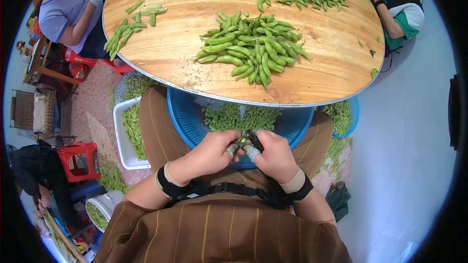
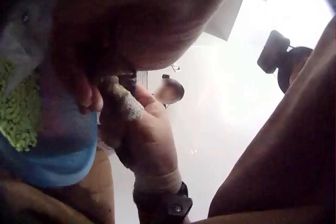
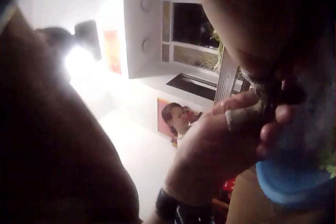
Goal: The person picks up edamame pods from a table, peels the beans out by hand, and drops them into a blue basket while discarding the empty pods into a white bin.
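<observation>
Where a green pod [image 1: 243, 140], partly hidden, is pinched by the left hand [image 1: 213, 152] and right hand [image 1: 278, 157] over the blue basin [image 1: 181, 119], shelling seems under way. Next, pressing beans out likely calls for staying above the basin, below the tabletop's [image 1: 161, 53] near edge; lapward there's more room.

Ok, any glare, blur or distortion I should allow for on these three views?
Head: bright, but fisheye bows the edges and corners go black. Left wrist: background washed out, left hand in deep shadow, right hand soft. Right wrist: glare at upper left, whatever the fingers pinch too dark to make out.
</observation>
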`<state>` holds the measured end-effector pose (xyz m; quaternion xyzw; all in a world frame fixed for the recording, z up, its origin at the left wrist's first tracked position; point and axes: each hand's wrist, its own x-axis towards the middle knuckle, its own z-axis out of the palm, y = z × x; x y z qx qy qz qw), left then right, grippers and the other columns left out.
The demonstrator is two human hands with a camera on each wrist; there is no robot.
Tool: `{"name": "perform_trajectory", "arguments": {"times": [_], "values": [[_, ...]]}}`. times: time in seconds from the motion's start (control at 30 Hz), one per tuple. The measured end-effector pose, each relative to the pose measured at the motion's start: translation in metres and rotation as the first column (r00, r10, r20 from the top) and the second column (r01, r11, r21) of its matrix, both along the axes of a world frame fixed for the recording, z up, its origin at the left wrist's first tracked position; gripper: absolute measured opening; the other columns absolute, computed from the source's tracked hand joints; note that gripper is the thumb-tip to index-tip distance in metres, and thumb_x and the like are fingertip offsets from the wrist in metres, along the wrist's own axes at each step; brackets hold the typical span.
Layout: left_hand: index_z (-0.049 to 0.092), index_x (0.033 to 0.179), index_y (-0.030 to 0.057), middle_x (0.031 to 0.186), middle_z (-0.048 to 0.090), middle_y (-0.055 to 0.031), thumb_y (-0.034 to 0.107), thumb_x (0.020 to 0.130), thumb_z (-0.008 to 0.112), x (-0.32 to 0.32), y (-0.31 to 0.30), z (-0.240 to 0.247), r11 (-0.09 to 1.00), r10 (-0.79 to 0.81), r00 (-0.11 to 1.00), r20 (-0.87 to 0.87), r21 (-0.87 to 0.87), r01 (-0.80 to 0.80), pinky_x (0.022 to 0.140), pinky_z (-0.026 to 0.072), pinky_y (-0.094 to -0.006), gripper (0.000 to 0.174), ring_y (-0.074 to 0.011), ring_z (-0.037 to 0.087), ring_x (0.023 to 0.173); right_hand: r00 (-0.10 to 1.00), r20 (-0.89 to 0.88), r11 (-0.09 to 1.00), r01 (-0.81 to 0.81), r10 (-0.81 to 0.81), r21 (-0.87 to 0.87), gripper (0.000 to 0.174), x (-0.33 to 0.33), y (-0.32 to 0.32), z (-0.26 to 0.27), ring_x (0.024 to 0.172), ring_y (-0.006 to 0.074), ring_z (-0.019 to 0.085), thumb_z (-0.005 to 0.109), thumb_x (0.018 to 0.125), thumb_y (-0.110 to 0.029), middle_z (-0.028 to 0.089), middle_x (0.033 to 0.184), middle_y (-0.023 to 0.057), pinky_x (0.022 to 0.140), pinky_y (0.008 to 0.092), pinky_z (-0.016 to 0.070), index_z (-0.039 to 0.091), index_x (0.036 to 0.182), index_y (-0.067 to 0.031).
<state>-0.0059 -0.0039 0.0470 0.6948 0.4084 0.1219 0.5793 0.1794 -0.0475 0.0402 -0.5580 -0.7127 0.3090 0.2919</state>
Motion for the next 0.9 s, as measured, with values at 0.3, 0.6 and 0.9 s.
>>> {"name": "perform_trajectory", "arguments": {"times": [0.3, 0.6, 0.9], "values": [[0.057, 0.096, -0.0046, 0.076, 0.066, -0.0157, -0.009, 0.077, 0.048, -0.007, -0.005, -0.014, 0.997, -0.044, 0.995, 0.087, -0.064, 0.05, 0.063, 0.0518, -0.0341, 0.021, -0.0237, 0.067, 0.068, 0.995, 0.092, 0.998, -0.029, 0.033, -0.05, 0.023, -0.008, 0.0, -0.008, 0.073, 0.0397, 0.058, 0.067, 0.071, -0.011, 0.057, 0.077, 0.0197, 0.064, 0.0439, 0.0471, 0.053, 0.085, -0.0004], [0.057, 0.103, -0.0028, 0.083, 0.067, -0.017, -0.003, 0.079, 0.052, -0.055, -0.001, 0.002, 0.949, 0.31, 0.951, 0.005, 0.049, -0.31, 0.067, 0.0518, -0.0354, 0.025, -0.0299, 0.067, 0.076, 0.986, 0.166, 0.986, -0.017, -0.011, 0.167, 0.027, -0.002, 0.017, 0.043, 0.075, 0.0366, 0.059, 0.063, 0.069, -0.006, 0.058, 0.081, 0.0155, 0.064, 0.0417, 0.0489, 0.057, 0.095, -0.004], [0.056, 0.115, -0.0001, 0.113, 0.058, -0.0229, -0.006, 0.074, 0.055, -0.157, -0.015, 0.01, 0.597, 0.763, 0.536, -0.362, 0.711, -0.371, 0.088, 0.0455, -0.0406, 0.042, -0.0407, 0.057, 0.103, 0.919, 0.047, 0.799, 0.314, -0.391, 0.513, 0.023, 0.002, 0.08, 0.054, 0.069, 0.0346, 0.058, 0.066, 0.077, -0.007, 0.059, 0.078, 0.0164, 0.062, 0.0395, 0.0467, 0.059, 0.098, -0.0005]]}}
